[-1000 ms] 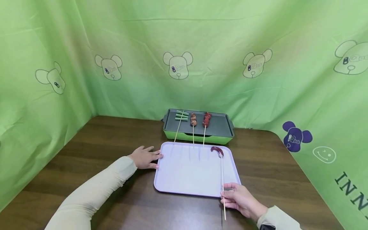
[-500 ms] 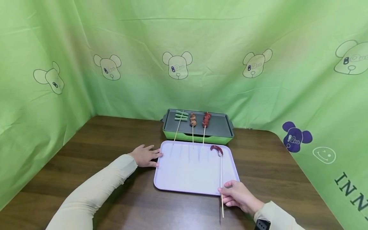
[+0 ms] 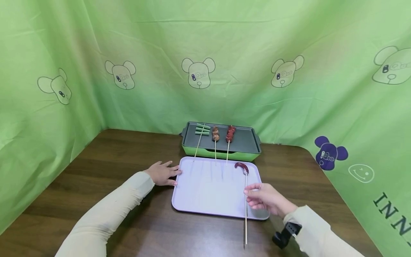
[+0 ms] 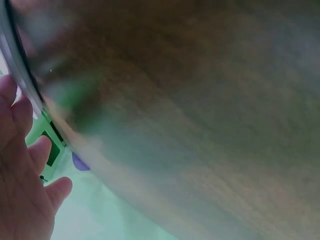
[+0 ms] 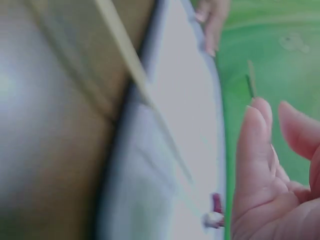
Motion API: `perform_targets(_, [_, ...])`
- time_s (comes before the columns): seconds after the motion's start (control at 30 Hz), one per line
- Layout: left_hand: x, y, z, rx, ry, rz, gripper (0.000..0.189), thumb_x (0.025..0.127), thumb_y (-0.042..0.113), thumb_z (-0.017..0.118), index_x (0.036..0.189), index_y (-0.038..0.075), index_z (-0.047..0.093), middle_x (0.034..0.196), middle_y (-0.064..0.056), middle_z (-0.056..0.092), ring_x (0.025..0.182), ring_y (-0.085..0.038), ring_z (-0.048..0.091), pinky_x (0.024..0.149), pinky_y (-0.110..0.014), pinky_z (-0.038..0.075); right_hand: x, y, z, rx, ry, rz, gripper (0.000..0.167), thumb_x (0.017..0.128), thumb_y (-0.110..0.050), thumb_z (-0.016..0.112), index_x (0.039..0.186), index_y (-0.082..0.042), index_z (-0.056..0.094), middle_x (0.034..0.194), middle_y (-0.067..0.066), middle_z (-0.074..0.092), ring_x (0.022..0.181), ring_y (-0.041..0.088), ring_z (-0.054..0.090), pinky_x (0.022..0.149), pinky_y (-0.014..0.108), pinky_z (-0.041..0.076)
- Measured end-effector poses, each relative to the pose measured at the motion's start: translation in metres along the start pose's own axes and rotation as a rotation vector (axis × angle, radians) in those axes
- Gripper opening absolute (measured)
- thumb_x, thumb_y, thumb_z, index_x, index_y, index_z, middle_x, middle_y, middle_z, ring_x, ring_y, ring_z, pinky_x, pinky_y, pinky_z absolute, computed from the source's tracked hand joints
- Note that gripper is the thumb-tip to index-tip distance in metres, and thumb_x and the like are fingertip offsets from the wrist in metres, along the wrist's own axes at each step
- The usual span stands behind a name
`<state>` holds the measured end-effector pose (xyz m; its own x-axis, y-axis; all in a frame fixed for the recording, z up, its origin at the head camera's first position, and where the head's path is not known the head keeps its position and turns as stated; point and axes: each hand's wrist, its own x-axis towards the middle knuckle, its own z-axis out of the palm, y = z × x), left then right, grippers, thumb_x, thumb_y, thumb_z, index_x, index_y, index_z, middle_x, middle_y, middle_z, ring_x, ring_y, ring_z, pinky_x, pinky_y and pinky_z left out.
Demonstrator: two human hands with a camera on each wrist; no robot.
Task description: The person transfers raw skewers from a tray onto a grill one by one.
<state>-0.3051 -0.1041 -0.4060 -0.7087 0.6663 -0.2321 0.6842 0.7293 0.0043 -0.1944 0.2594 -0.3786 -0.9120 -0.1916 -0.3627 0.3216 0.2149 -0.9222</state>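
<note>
A skewer with a curled dark red piece (image 3: 242, 167), which looks like an octopus tentacle, lies on the right side of the pale lilac tray (image 3: 208, 192). Its bare stick (image 3: 246, 230) reaches over the tray's front edge. Just above that stick is my right hand (image 3: 264, 198); in the right wrist view its thumb and fingers (image 5: 252, 145) are apart, with no stick between them. With fingers spread, my left hand (image 3: 162, 174) touches the tray's left edge. The left wrist view shows its fingers (image 4: 39, 152) extended along the rim.
Behind the tray stands a green grill (image 3: 221, 154) with a dark plate. On it lie a green vegetable skewer (image 3: 202, 129), a brown meat skewer (image 3: 215, 134) and a red meat skewer (image 3: 230, 134), sticks pointing forward. A green curtain (image 3: 160, 100) hangs around the wooden table (image 3: 135, 150).
My right hand has let go of the skewer's stick and moved forward and up over the tray. The skewer and tray have shifted only slightly. My left hand stays at the tray's edge.
</note>
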Motion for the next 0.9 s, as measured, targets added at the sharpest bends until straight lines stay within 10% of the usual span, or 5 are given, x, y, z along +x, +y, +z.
perform_targets(0.43, [0.001, -0.002, -0.001, -0.007, -0.008, -0.013, 0.058, 0.096, 0.046, 0.05, 0.145, 0.015, 0.044, 0.151, -0.005, 0.038, 0.139, -0.041, 0.028, 0.106, -0.061, 0.024, 0.062, -0.036, 0.008, 0.028, -0.015, -0.019, 0.052, 0.098, -0.011, 0.053, 0.137, 0.014, 0.03, 0.088, 0.009, 0.062, 0.064, 0.009, 0.063, 0.062, 0.024, 0.055])
perform_targets(0.9, [0.002, -0.001, -0.002, -0.011, -0.022, -0.017, 0.057, 0.097, 0.045, 0.05, 0.146, 0.016, 0.042, 0.152, -0.004, 0.036, 0.139, -0.039, 0.027, 0.107, -0.06, 0.023, 0.096, -0.043, 0.02, 0.28, 0.166, -0.015, 0.058, 0.096, 0.0, 0.052, 0.145, 0.012, 0.023, 0.089, 0.014, 0.067, 0.064, 0.012, 0.067, 0.061, 0.026, 0.056])
